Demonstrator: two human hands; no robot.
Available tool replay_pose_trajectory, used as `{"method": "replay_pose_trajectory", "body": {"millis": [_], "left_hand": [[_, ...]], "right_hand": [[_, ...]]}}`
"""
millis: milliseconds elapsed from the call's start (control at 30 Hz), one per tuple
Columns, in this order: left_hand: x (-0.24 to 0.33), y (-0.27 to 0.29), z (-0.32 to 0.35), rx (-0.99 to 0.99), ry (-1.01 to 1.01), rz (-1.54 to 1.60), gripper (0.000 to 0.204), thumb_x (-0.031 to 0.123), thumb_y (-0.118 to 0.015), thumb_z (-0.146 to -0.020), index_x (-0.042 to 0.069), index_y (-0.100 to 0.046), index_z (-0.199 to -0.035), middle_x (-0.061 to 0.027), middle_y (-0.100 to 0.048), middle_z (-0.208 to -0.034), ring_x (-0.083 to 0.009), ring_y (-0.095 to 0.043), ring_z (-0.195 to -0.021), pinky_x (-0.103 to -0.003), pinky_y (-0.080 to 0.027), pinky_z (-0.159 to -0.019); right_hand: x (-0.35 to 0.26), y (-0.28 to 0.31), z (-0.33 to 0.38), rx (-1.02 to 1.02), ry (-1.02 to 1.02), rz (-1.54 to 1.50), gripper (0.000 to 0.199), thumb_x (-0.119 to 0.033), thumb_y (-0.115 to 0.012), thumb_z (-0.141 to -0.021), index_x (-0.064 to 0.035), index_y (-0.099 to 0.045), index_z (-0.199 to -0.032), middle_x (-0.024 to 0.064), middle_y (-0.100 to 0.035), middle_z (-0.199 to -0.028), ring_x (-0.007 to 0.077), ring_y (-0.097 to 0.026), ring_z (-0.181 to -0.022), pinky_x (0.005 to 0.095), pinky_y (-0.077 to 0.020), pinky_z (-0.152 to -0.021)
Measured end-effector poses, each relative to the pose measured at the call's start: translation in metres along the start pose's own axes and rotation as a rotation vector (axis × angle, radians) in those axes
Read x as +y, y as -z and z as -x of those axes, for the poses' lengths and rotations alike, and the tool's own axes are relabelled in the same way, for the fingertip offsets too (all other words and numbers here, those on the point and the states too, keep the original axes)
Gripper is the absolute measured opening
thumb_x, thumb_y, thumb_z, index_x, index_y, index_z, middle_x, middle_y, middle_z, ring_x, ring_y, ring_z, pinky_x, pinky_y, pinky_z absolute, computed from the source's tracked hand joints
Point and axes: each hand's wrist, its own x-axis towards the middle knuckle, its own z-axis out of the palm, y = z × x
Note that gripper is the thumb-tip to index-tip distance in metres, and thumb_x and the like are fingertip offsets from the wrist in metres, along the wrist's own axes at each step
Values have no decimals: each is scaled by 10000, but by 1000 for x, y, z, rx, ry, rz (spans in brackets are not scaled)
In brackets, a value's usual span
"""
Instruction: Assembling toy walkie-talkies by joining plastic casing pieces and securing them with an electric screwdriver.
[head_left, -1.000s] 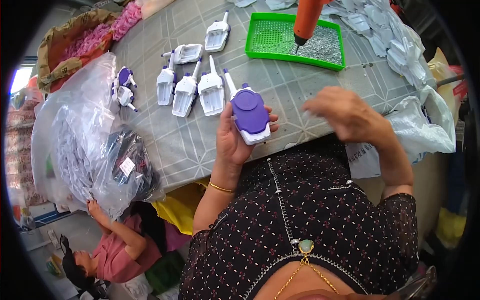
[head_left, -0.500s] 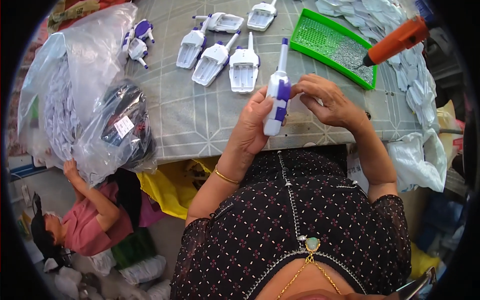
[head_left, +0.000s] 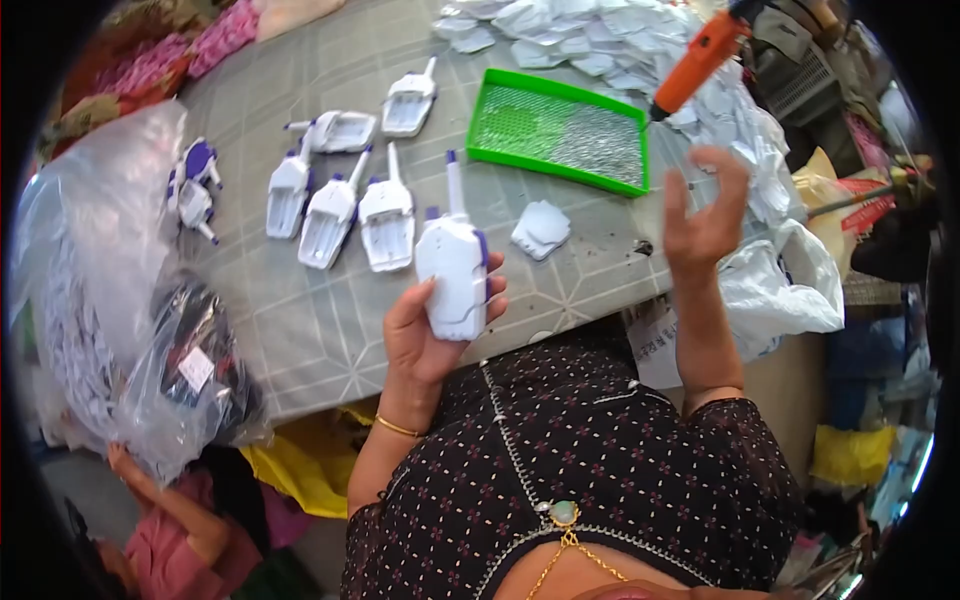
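Note:
My left hand (head_left: pixel 430 325) is closed around a white toy walkie-talkie (head_left: pixel 455 275) with purple sides and a purple-tipped antenna. Its smooth back, with a cover in place, faces up. My right hand (head_left: pixel 708 215) is raised over the table's right part, fingers apart and slightly blurred, with nothing in it. Just above it hangs an orange electric screwdriver (head_left: pixel 703 62), apart from the fingers. Several more walkie-talkies (head_left: pixel 387 222) lie left of my left hand, their battery bays bare. Between my hands rests a small stack of white covers (head_left: pixel 541 230).
A green tray (head_left: pixel 557 130) of small metal screws sits at the far middle. Behind it spreads a heap of white covers (head_left: pixel 560 35). Clear plastic bags (head_left: pixel 110 230) stand at the left, near a person in a pink top (head_left: pixel 175 540). A white bag (head_left: pixel 785 290) hangs at the right edge.
The walkie-talkie has turned so its back faces up. My right hand has left it and moved right and up toward the screwdriver, fingers spreading. The whole view has shifted.

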Motion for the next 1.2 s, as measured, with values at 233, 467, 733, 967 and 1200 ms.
{"method": "replay_pose_trajectory", "body": {"millis": [233, 467, 733, 967, 1200], "left_hand": [[-3, -13, -29, -44, -31, -154, 660, 488, -360, -1054, -5, -357, -1492, -303, -514, -1389, -425, -620, -1145, -510, -583, -907], [-3, -14, -28, 39, -78, -126, 646, 494, -277, -1075, 12, -375, -1495, -279, -527, -1391, -413, -610, -1172, -506, -572, -933], [4, -12, -24, 38, -96, -130, 670, 539, -327, -1061, 27, -390, -1488, -236, -559, -1371, -377, -629, -1162, -476, -581, -914], [17, -8, 12, 73, -223, -184, 670, 538, -435, -1034, 30, -413, -1469, -212, -581, -1338, -360, -660, -1097, -459, -601, -858], [60, 37, 192, 144, -582, -395, 702, 318, -658, -882, -16, -400, -1444, -266, -584, -1256, -394, -665, -1044, -451, -601, -800]], "right_hand": [[142, -20, -50, -214, -627, -624, 650, -321, -680, -952, -6, -405, -1449, 156, -584, -1364, 246, -613, -1205, 379, -460, -1043], [121, -71, -53, -111, -710, -866, 470, -87, -741, -887, 21, -540, -1297, 52, -625, -894, 130, -620, -778, 281, -498, -705], [47, -66, -42, -178, -762, -1196, 360, -84, -654, -915, 3, -528, -1241, 44, -499, -863, 139, -488, -732, 322, -419, -772], [-4, -80, -32, -274, -750, -1391, 299, -91, -658, -918, -9, -538, -1179, 29, -470, -835, 131, -453, -718, 313, -397, -731], [69, -73, -15, -203, -791, -1280, 335, -84, -648, -938, 30, -536, -1232, 66, -544, -921, 149, -480, -769, 337, -428, -791]]}}
